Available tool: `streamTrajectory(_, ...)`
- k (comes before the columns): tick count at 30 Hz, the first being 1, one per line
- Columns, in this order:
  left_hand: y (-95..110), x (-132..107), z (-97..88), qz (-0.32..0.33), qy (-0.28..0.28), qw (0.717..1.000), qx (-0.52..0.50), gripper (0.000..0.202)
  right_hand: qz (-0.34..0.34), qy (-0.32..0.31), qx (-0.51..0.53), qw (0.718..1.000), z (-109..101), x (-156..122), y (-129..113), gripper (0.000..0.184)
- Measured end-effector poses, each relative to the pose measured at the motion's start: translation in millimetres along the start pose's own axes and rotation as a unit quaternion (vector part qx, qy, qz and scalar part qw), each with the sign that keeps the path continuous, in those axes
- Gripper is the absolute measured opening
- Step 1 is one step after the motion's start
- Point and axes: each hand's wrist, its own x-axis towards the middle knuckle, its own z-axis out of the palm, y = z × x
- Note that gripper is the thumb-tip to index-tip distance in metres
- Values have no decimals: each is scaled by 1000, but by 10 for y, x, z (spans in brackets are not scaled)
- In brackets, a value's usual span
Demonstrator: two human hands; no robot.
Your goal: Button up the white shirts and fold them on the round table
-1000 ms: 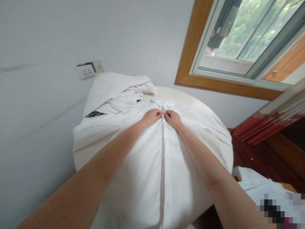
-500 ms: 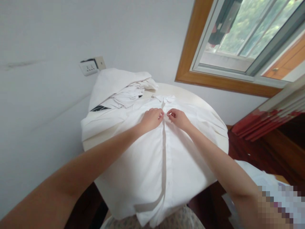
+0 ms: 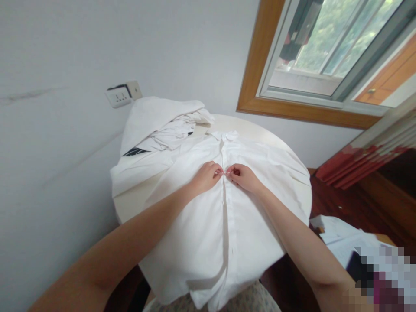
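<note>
A white button-up shirt [image 3: 191,234] lies front side up on a round cream table [image 3: 256,125], its collar [image 3: 224,136] at the far side and its hem draping over the near edge. Below the collar, the front placket is drawn together, while lower down a gap runs between the two edges. My left hand [image 3: 209,175] pinches the left edge of the placket. Facing it, almost touching, my right hand [image 3: 240,177] pinches the other edge. Any button between the fingertips is too small to make out.
A heap of white cloth [image 3: 162,119] with a dark striped patch sits at the table's back left, against the wall. A power socket [image 3: 118,97] is just above it. To the right are a wood-framed window [image 3: 260,104], a red and white curtain [image 3: 344,169] and white papers or cloth [image 3: 338,238].
Both hands have slid down the placket toward me, away from the collar, and their fingertips have come closer together. The shirt stays in place.
</note>
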Motion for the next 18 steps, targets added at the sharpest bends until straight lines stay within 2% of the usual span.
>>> streamTrajectory(4, -13, 14, 20, 8, -2, 1000, 10, 17, -7, 58, -97, 994, 63, -29, -96, 37)
streamTrajectory(9, -25, 24, 25, 6, 0, 1000, 12, 23, 8, 82, -176, 981, 128, -91, -179, 42)
streamTrajectory(12, -23, 18, 21, 1, 0, 1000, 6, 20, 6, 73, -168, 983, 99, -98, -199, 35)
streamTrajectory(18, -17, 10, 12, -7, -8, 1000, -1, 18, 25, 43, -85, 995, -26, -68, -137, 13)
